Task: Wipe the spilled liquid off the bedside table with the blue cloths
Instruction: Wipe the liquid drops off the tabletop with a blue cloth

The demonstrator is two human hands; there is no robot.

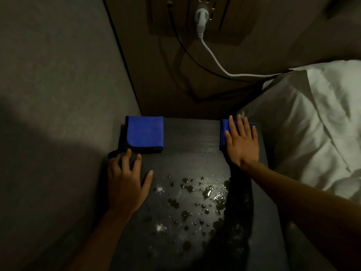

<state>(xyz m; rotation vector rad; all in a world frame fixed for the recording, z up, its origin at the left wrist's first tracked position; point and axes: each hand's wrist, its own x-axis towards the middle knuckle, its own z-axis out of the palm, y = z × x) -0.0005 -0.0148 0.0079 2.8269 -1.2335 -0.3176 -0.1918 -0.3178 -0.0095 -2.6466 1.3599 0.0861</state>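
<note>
Fingers straight and spread, the right hand point(242, 141) lies flat on the right blue cloth point(224, 132) at the far right corner of the bedside table point(191, 133). The left hand point(125, 180), fingers splayed, hovers just near the folded left blue cloth point(144, 133). Spilled liquid point(195, 198) beads between the forearms.

we find bare bench point(191, 137) open between our left fingers point(137, 162) and right fingers point(232, 127), wall point(58, 75) close outside the left ones, pillow point(312, 124) crowding the right ones, folded cloth point(145, 133) just ahead of the left, back panel point(172, 90) beyond both
</note>
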